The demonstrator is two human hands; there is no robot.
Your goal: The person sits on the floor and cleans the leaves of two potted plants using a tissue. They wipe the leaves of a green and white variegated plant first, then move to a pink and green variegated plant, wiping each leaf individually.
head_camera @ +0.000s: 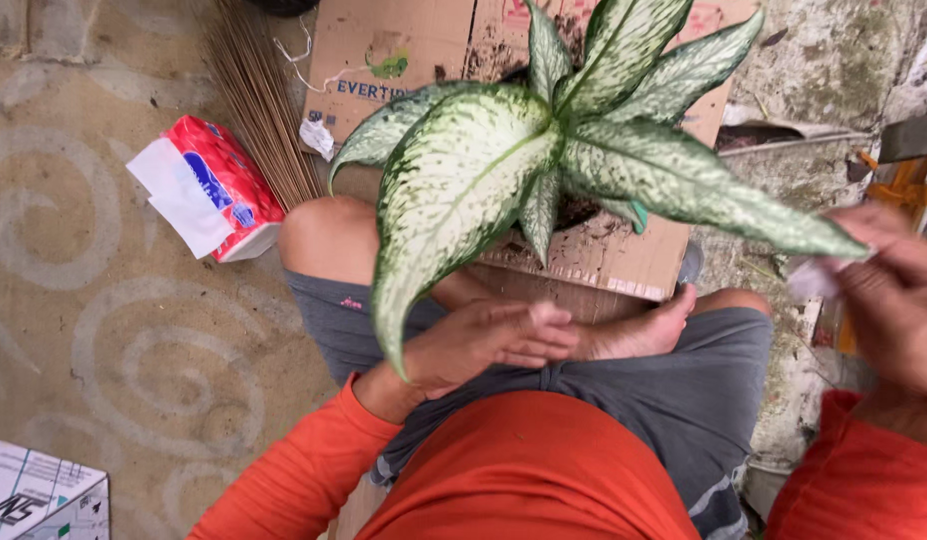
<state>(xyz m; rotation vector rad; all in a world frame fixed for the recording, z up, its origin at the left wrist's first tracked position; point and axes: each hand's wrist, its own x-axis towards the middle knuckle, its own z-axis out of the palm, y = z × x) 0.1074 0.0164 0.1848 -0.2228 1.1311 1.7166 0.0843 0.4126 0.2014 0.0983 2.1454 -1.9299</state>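
A potted plant with large white-and-green speckled leaves [543, 150] stands on a flattened cardboard sheet [403, 40] in front of my knees. My left hand [483, 340] rests flat on my lap just under the lowest leaf, its fingers together and holding nothing. My right hand [893, 290] is raised at the right edge, pinching a small white tissue piece [813, 280] against the tip of a long leaf. The pot itself is hidden under the leaves.
A red tissue pack [208, 185] with a white sheet pulled out lies on the patterned floor at the left, beside a bundle of broom sticks [258, 90]. A white box corner [38, 495] shows at the bottom left. Orange and metal items sit at the right edge.
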